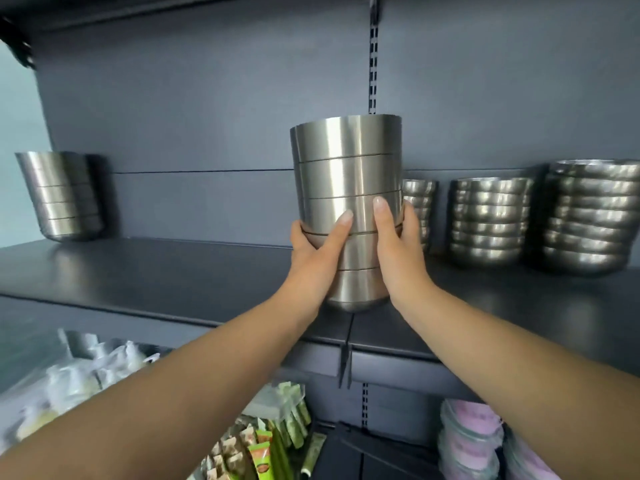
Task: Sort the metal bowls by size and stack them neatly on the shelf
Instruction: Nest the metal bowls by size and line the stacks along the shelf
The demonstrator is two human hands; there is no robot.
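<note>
In the middle of the frame, a tall stack of bowls [348, 209] sits at the front of the shelf [173, 271], between both hands. One stack [60, 195] stands far left. Three stacks [540, 216] stand on the right, further back.

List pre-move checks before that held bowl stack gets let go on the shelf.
1. Grip: left hand and right hand wrap the held stack from both sides: ok.
2. Base fully on shelf: sits near the front edge, contact unclear: cannot tell.
3. Stack straight: bowls nested evenly: ok.
4. Free shelf space to the left, before the left stack: ok.
5. Clearance from small stack behind right hand: tight, cannot tell.
</note>
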